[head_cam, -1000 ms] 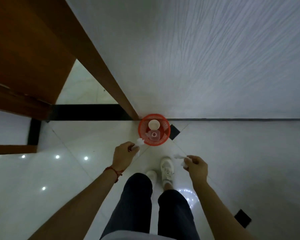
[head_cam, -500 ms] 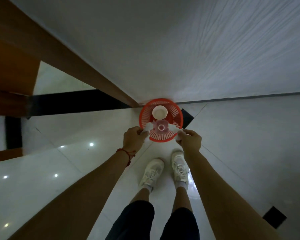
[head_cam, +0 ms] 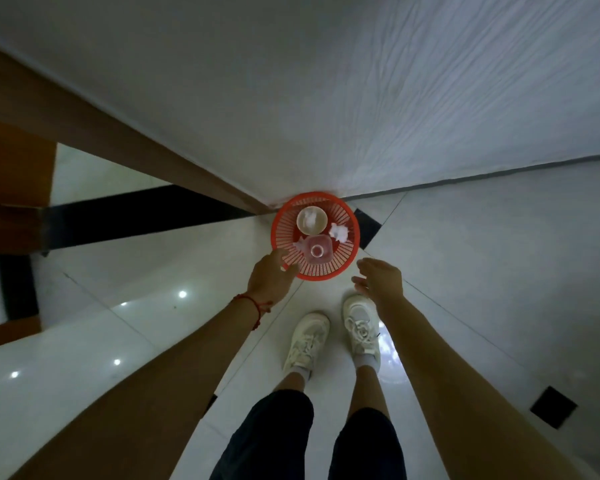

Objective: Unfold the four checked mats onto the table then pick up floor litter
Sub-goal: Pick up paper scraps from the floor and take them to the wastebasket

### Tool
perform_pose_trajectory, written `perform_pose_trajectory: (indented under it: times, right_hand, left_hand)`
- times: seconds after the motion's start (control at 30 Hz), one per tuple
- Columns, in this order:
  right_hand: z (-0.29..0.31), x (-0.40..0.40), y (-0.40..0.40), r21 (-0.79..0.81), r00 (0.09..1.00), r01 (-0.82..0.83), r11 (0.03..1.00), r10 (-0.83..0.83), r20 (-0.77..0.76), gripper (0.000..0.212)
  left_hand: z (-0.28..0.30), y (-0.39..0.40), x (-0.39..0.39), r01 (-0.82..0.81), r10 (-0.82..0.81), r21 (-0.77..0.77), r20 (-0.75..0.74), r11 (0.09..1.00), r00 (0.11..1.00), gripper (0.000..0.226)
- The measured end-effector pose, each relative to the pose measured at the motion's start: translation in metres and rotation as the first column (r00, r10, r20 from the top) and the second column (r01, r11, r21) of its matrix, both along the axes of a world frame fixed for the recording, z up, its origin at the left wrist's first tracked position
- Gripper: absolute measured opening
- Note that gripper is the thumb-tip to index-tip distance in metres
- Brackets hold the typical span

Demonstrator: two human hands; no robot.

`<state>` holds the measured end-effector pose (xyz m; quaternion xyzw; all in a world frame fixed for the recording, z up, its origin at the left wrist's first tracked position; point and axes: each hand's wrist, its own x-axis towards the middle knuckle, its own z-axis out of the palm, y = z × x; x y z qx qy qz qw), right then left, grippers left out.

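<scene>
A round red plastic basket [head_cam: 347,216] stands on the floor against the wall. Inside it lie a white paper cup [head_cam: 311,220], a clear plastic cup [head_cam: 316,251] and a crumpled white tissue [head_cam: 339,232]. Another white scrap [head_cam: 298,245] lies at the clear cup's left. My left hand [head_cam: 269,278] hovers at the basket's near left rim, fingers loose, holding nothing. My right hand [head_cam: 381,277] is just right of the basket's near edge, fingers spread and empty. No checked mats or table are in view.
A brown wooden door frame [head_cam: 125,147] runs diagonally to the basket's left, with a black floor strip [head_cam: 129,216] beside it. A textured white wall [head_cam: 395,98] rises behind. My white shoes [head_cam: 333,332] stand on glossy white tiles with small black inlays [head_cam: 553,407].
Both hands held white tissue scraps and moved up to the basket's rim. Now both hands are empty and spread, and fresh tissue lies inside the basket.
</scene>
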<state>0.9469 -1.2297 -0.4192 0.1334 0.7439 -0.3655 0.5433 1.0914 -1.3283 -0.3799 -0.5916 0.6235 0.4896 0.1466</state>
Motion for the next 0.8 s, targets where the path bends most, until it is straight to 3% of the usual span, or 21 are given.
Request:
perform_pose_trajectory:
  times: [0.13, 0.27, 0.5, 0.67, 0.8]
  right_hand:
    - [0.041, -0.012, 0.039, 0.015, 0.999, 0.052, 0.999, -0.052, -0.002, 0.016]
    - [0.092, -0.024, 0.083, 0.024, 0.979, 0.206, 0.978, -0.206, -0.007, 0.009]
    - [0.177, -0.028, 0.176, -0.010, 0.883, 0.452, 0.892, -0.450, -0.134, 0.015]
    - [0.203, -0.013, 0.257, 0.006, 0.867, 0.466, 0.885, -0.455, -0.205, 0.024]
    - [0.220, -0.005, 0.330, 0.009, 0.749, 0.645, 0.764, -0.630, -0.204, 0.019]
  left_hand:
    - [0.041, 0.012, 0.021, 0.130, -0.130, -0.021, 0.014, 0.991, 0.991, 0.034]
    - [0.089, 0.017, 0.029, 0.160, -0.160, -0.023, 0.020, 0.987, 0.987, 0.029]
    - [0.171, 0.045, -0.002, 0.289, -0.291, -0.039, -0.051, 0.956, 0.955, 0.020]
    - [0.209, 0.091, -0.046, 0.476, -0.480, -0.064, -0.079, 0.877, 0.874, 0.011]
    - [0.223, 0.140, -0.094, 0.626, -0.628, -0.055, -0.091, 0.778, 0.773, 0.020]
